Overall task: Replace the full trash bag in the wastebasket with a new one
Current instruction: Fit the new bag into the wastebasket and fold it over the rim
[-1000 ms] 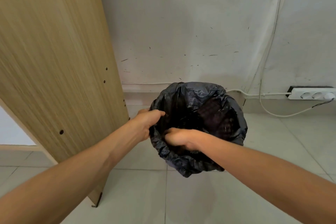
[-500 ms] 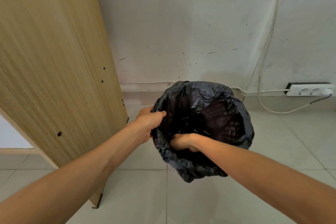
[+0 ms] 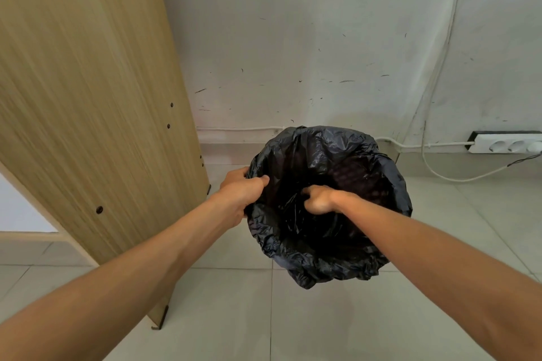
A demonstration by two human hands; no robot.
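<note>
With our left hand (image 3: 240,193) pinching the black bag (image 3: 378,167) at the wastebasket rim and our right hand (image 3: 318,199) curled on film inside, the thin film may tear under uneven pressing.

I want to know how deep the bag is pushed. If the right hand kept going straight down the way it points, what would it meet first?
The right hand points down into the open bag, so it would probably meet the bag's dark inner lining first. How far below is unclear.
</note>
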